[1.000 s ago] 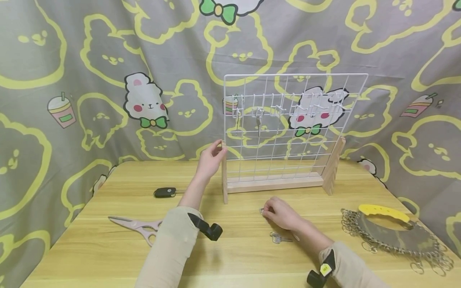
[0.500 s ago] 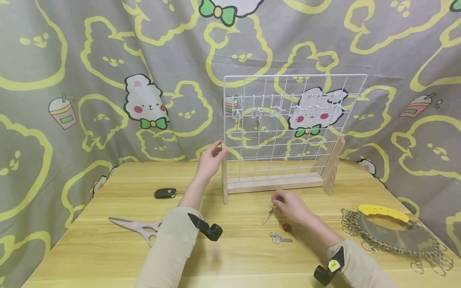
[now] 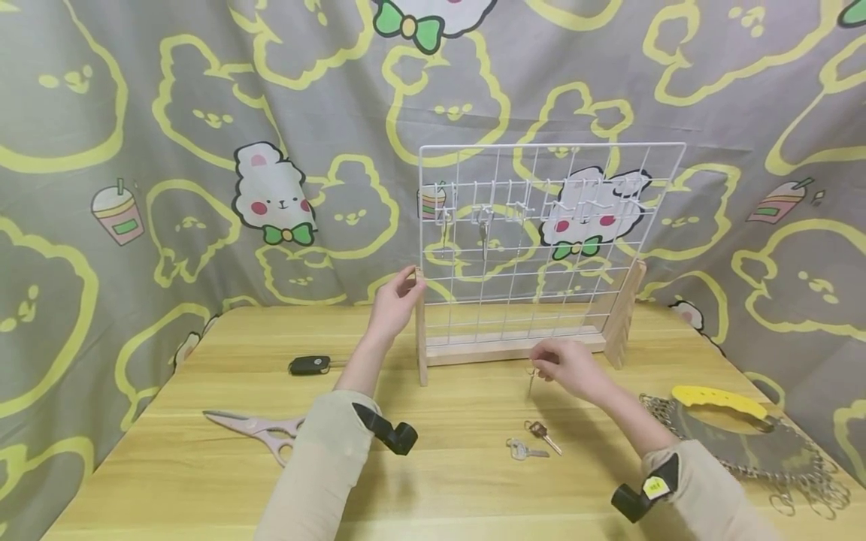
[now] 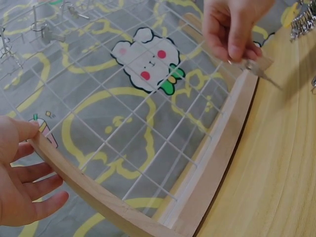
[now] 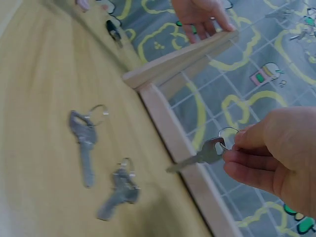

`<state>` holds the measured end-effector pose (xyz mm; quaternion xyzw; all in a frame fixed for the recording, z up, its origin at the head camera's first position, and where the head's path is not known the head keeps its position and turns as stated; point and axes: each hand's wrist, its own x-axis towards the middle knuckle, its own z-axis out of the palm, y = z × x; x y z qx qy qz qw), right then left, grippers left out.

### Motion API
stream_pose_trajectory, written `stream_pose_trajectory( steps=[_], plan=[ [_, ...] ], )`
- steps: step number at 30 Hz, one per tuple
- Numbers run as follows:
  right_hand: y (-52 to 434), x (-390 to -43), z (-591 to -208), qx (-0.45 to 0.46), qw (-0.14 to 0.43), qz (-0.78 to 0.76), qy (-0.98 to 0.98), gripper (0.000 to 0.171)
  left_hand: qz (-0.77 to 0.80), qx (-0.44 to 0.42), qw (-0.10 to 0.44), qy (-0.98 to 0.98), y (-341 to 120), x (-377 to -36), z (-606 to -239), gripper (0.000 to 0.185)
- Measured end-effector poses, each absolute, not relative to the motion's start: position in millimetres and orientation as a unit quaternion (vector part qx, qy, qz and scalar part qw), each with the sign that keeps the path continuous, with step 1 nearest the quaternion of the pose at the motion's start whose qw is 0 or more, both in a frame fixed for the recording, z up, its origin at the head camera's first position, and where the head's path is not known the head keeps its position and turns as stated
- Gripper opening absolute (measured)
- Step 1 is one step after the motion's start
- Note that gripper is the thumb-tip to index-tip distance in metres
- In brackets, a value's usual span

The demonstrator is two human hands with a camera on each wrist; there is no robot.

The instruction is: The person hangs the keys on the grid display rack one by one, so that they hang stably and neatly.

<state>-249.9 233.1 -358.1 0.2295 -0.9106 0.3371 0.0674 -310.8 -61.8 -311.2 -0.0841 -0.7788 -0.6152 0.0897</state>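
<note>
Left hand (image 3: 395,300) curls round my rack's (image 3: 541,248) wooden post, steadying it. Right hand (image 3: 564,368) pinches a key (image 5: 200,157) by its ring, hanging above the counter (image 3: 440,481) before the rack. It seems light, stiff, slippery; the ring gives the surest hold.

**Loose things on the table and the cloth behind**

Two small metal keys with rings (image 3: 531,442) lie side by side on the light wooden table (image 3: 203,496), just nearer to the person than the right hand (image 3: 568,368). To the right of this hand lies a grey sheet edged with many metal rings (image 3: 744,443), with a yellow plastic handle (image 3: 717,394) on it. A black car key fob (image 3: 310,364) lies to the left of the left hand (image 3: 395,300). Pale pink scissors (image 3: 257,427) lie further left and nearer. Behind both hands hangs a grey cloth with yellow bear outlines (image 3: 203,113).
</note>
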Motion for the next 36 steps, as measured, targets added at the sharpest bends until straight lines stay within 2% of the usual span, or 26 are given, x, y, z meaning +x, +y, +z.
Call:
stream_pose_trajectory(
  steps=[13, 27, 36],
  plan=[
    [254, -252, -301, 0.241, 0.162, 0.271, -0.918, 0.004, -0.617, -0.083, 0.089, -0.777, -61, -311, -311, 0.052],
    [265, -254, -238, 0.212, 0.202, 0.229, -0.928, 0.009, -0.618, -0.088, 0.090, -0.776, -61, -309, -311, 0.053],
    [261, -261, -212, 0.184, 0.242, 0.220, -0.927, 0.009, -0.623, -0.084, 0.088, -0.773, -61, -308, -310, 0.052]
  ],
)
